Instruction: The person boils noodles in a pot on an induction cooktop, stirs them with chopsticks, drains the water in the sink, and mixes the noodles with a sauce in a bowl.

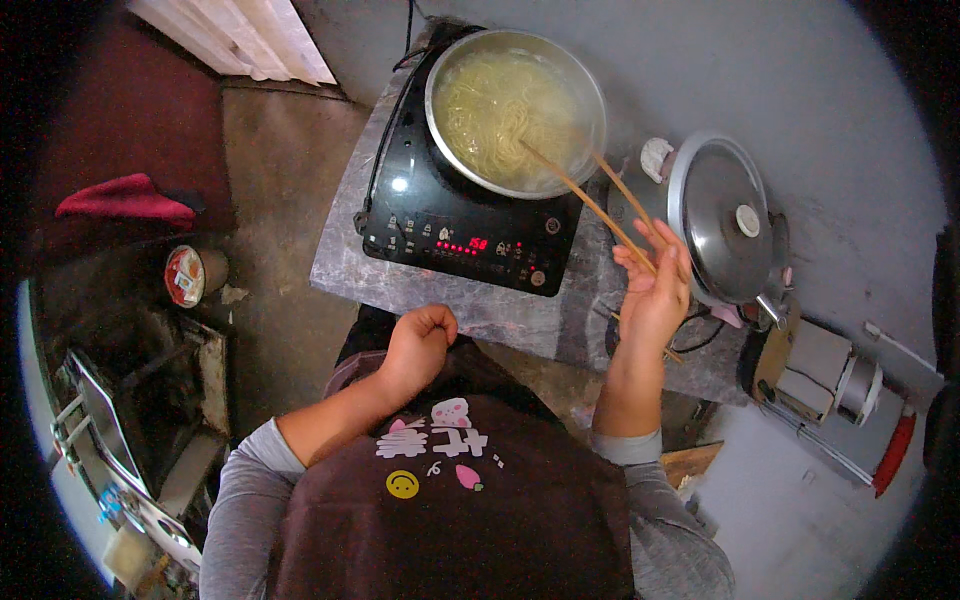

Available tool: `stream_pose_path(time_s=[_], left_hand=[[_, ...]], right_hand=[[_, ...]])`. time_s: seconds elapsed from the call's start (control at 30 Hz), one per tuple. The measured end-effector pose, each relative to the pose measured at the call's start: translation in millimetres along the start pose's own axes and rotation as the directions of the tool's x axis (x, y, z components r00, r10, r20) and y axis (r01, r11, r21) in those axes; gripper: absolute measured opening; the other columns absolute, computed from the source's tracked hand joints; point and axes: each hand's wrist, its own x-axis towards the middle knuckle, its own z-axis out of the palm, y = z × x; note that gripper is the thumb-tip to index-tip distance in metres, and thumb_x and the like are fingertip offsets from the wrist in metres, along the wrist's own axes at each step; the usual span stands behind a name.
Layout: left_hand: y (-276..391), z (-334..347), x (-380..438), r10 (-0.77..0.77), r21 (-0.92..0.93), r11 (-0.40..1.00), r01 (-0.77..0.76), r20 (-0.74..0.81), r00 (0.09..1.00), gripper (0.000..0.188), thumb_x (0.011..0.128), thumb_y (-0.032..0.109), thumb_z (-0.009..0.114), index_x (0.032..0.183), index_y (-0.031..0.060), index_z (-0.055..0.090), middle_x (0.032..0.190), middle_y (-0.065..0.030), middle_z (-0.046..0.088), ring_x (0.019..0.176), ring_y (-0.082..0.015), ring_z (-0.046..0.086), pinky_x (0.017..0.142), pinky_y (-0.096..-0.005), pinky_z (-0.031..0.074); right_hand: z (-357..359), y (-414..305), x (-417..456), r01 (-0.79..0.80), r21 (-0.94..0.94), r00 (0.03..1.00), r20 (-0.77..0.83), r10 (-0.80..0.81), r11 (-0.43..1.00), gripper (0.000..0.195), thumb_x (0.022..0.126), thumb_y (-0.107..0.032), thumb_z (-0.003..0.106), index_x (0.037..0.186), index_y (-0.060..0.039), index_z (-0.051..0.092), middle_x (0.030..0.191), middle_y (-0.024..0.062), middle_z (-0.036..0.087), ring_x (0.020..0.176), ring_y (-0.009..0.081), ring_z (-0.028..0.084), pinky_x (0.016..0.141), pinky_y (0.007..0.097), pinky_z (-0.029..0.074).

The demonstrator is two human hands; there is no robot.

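Note:
A metal pot [592, 97] of noodles [510, 120] in cloudy liquid stands on a black induction cooker [465, 225], whose red display is lit. My right hand [656, 277], to the right of the cooker, is shut on a pair of wooden chopsticks [592, 206]. One chopstick tip reaches into the noodles; the other lies near the pot's right rim. My left hand [420, 341] is curled in a loose fist in front of my apron, by the table's near edge, with nothing visible in it.
Right of the cooker stands a large pot with a metal lid [727, 217] against the wall. The grey marbled table [345, 247] has its left edge beside the cooker. A cable [409, 56] runs behind the cooker. A waste bin [196, 276] is on the floor at left.

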Motion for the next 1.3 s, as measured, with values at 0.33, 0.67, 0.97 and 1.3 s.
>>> stream_pose_path(time_s=[0.33, 0.67, 0.97, 1.3], left_hand=[[0, 1, -8, 0.036, -0.032, 0.999, -0.039, -0.097, 0.995, 0.021, 0.064, -0.012, 0.033, 0.061, 0.0021, 0.048, 0.058, 0.0005, 0.043, 0.057, -0.0075, 0.039, 0.050, -0.0218, 0.032], [-7, 1, -7, 0.037, -0.073, 0.996, -0.046, -0.112, 0.993, 0.019, 0.062, -0.012, 0.034, 0.060, 0.0017, 0.047, 0.057, -0.0009, 0.042, 0.056, -0.0085, 0.038, 0.050, -0.0225, 0.032], [7, -2, -8, 0.041, -0.031, 0.999, -0.045, -0.102, 0.994, 0.018, 0.063, -0.011, 0.034, 0.060, 0.0013, 0.047, 0.057, -0.0012, 0.043, 0.057, -0.0093, 0.039, 0.052, -0.0228, 0.033], [-10, -1, -6, 0.011, -0.105, 0.994, -0.022, -0.107, 0.994, 0.018, 0.063, -0.012, 0.034, 0.060, 0.0011, 0.047, 0.058, -0.0017, 0.044, 0.058, -0.0101, 0.040, 0.053, -0.0229, 0.034]], right_hand=[[18, 57, 27, -0.107, 0.278, 0.994, 0.027, 0.103, 0.955, 0.035, 0.092, -0.022, 0.036, 0.104, 0.0096, 0.047, 0.096, 0.0209, 0.057, 0.076, 0.0260, 0.060, 0.073, 0.0333, 0.049], [12, 72, 30, -0.393, 0.697, 0.892, 0.130, 0.433, 0.600, 0.029, 0.090, -0.019, 0.039, 0.102, 0.0064, 0.050, 0.097, 0.0151, 0.057, 0.087, 0.0217, 0.056, 0.080, 0.0310, 0.047], [10, 34, 26, -0.358, 0.708, 0.929, 0.210, 0.303, 0.608, 0.031, 0.090, -0.021, 0.042, 0.105, 0.0042, 0.051, 0.099, 0.0133, 0.058, 0.087, 0.0203, 0.056, 0.077, 0.0303, 0.048], [8, 5, 17, -0.281, 0.699, 0.960, 0.215, 0.180, 0.658, 0.033, 0.091, -0.021, 0.040, 0.110, 0.0049, 0.047, 0.100, 0.0145, 0.056, 0.082, 0.0194, 0.055, 0.073, 0.0297, 0.048]])
